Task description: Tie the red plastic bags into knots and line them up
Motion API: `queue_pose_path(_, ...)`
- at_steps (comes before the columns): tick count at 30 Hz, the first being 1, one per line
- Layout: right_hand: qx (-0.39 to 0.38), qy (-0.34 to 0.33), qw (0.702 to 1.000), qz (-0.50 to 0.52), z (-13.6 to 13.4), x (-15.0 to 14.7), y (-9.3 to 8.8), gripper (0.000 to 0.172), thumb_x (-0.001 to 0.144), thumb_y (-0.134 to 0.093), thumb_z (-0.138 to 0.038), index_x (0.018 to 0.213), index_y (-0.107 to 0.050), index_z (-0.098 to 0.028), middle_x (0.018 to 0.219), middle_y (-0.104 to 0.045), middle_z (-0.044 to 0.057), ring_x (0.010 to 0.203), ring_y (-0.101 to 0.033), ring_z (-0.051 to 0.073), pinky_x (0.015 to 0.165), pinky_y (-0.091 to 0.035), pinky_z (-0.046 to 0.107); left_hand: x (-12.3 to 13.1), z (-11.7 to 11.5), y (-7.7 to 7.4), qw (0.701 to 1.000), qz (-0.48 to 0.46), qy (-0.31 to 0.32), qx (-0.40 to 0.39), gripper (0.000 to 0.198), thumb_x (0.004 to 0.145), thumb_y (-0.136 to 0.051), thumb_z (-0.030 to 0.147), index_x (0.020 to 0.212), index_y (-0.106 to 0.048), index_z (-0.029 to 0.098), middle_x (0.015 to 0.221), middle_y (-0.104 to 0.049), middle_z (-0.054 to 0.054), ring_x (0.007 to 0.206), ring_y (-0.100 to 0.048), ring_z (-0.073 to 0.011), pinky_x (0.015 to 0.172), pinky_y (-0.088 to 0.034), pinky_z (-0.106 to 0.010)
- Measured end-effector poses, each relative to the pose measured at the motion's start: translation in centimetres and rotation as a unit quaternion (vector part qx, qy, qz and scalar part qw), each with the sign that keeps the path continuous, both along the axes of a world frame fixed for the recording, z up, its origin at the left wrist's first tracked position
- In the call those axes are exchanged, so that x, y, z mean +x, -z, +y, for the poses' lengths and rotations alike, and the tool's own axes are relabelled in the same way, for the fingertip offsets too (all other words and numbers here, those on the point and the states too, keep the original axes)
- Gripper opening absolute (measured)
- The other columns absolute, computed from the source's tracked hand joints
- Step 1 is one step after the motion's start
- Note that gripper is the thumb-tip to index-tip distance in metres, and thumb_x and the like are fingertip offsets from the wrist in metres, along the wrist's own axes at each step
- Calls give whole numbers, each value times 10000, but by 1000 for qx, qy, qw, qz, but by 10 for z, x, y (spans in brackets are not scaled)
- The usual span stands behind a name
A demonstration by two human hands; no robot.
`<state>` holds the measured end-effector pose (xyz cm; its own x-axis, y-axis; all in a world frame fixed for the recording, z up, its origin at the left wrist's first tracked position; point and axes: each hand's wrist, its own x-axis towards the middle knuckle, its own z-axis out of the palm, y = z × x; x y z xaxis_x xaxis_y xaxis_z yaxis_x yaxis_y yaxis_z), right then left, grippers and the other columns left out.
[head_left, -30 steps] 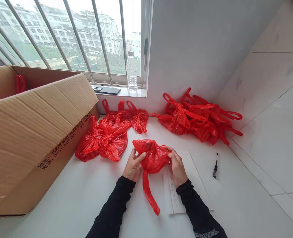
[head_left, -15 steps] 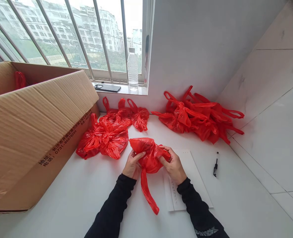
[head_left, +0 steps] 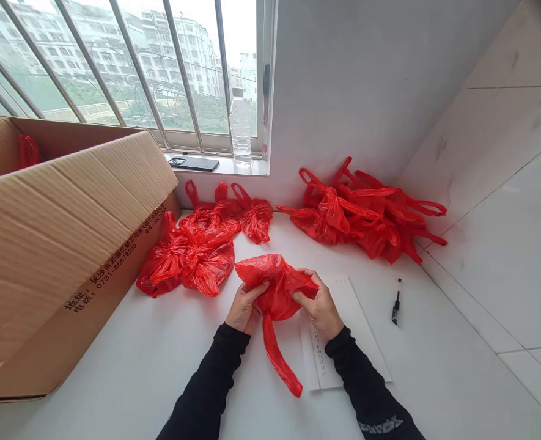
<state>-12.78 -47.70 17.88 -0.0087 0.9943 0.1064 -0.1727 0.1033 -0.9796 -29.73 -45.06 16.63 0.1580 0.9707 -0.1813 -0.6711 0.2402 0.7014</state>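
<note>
Between my hands is a crumpled red plastic bag [head_left: 277, 293], held above the white table. My left hand [head_left: 245, 307] grips its left side, thumb on top. At the right side, my right hand [head_left: 318, 305] pinches the plastic between thumb and fingers. One long twisted handle of the bag hangs down toward me. Whatever lies inside the bag is hidden. Partly under my right wrist, a white notepad [head_left: 362, 342] with handwriting rests on the table.
A large cardboard box [head_left: 77, 232] stands at the left with red plastic inside. Several knotted red bags [head_left: 206, 256] lie beside it, and a heap of red bags [head_left: 366, 214] sits by the wall. A black pen [head_left: 395, 308], phone [head_left: 197, 163] and water bottle [head_left: 241, 131] are farther out.
The view has shifted slightly. My right hand has spread the bag's right side a little wider, and the hanging handle has swung to the right.
</note>
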Motion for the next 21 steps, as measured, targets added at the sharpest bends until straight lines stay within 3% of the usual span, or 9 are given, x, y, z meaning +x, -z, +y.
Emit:
queue_pose_path(4,-10,24,1000,5,0,2,-1,206,838,-706,-333,1003,-640,-229,906,-715,9,849,-657,210,809,-516,321,2,-1,1,1000,10,-5,5,384,668,-882,221,1019,-748,147,982,-780,-73,907,-726,-221,828,-567,-298)
queue_pose_path(10,-18,-12,1000,-2,-1,1,-2,361,797,-766,-374,1085,-588,-250,943,-719,11,855,-671,205,793,-523,313,1,-1,3,998,42,-4,42,381,657,-888,228,1007,-763,146,1017,-779,-84,955,-714,-239,899,-551,-334)
queue_pose_path(16,-20,12,1000,-18,1,4,3,279,782,-758,-333,970,-578,-235,752,-654,-41,662,-601,153,662,-481,265,1,1,6,994,85,15,69,413,640,-893,230,1024,-767,148,1020,-779,-98,963,-712,-267,926,-541,-379)
queue_pose_path(21,-20,29,999,-16,1,3,0,267,776,-749,-341,950,-578,-232,730,-647,-38,639,-586,159,640,-476,273,3,-1,4,998,60,-6,28,390,667,-877,282,1005,-753,132,1007,-776,-103,945,-721,-265,870,-560,-357)
